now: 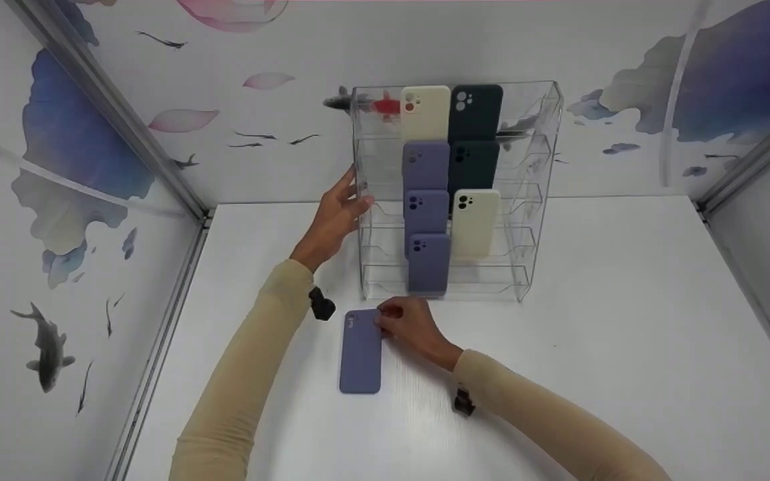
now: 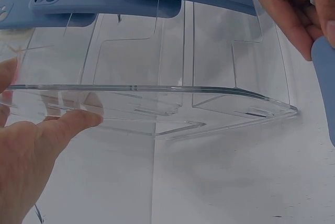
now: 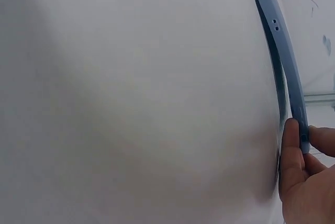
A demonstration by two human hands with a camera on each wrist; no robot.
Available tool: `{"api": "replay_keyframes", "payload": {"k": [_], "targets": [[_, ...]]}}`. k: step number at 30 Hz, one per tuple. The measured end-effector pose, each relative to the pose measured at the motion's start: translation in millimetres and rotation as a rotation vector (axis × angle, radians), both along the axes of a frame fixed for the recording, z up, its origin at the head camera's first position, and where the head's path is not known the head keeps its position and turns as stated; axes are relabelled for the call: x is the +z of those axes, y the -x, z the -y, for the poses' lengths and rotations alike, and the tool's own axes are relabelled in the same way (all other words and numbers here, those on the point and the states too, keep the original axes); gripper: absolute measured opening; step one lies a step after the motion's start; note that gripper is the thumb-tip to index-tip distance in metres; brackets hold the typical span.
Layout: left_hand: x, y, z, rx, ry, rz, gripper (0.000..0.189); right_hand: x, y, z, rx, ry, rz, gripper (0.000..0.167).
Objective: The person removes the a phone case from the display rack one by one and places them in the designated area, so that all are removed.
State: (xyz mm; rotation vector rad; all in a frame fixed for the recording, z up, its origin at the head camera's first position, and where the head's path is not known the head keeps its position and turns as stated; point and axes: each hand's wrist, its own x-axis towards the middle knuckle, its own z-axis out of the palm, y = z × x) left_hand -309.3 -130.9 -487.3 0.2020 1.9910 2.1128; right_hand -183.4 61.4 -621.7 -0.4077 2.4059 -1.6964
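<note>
A clear acrylic display rack (image 1: pixel 478 275) stands on the table, holding several phone cases in tiers. My left hand (image 1: pixel 331 224) holds the rack by its left side panel, the thumb lying against the panel in the left wrist view. In front of the rack, a purple phone case (image 1: pixel 361 357) has its camera-hole end toward the rack. My right hand (image 1: pixel 418 327) pinches that case at its upper right corner between thumb and fingers. In the right wrist view the case (image 3: pixel 285 51) shows edge-on, raised off the tabletop along its length.
In the rack, three purple cases (image 1: pixel 429 267) descend the left column under a cream case (image 1: pixel 425 113). Dark green cases (image 1: pixel 477 110) sit beside them, above another cream case (image 1: pixel 475 224). White walls with fish and petal prints enclose the white table (image 1: pixel 625 321).
</note>
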Motion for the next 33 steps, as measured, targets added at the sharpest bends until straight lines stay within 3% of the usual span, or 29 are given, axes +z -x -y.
{"api": "replay_keyframes", "payload": {"k": [14, 18, 25, 33], "targets": [[-2.9, -2.5, -1.5, 0.005, 0.029, 0.004, 0.084, 0.3, -6.3, 6.2, -0.067, -0.092, -0.044, 0.015], [-2.3, -1.7, -1.8, 0.003, 0.023, 0.007, 0.084, -1.5, -7.7, 2.9, -0.076, -0.114, -0.093, 0.014], [-1.7, -0.6, -0.8, -0.004, 0.025, -0.005, 0.082, 6.3, -11.6, -9.9, 0.001, -0.012, -0.076, 0.016], [-1.3, -0.6, -1.6, 0.000, 0.015, 0.003, 0.083, 23.0, -12.6, -33.3, 0.137, 0.007, -0.102, 0.023]]}}
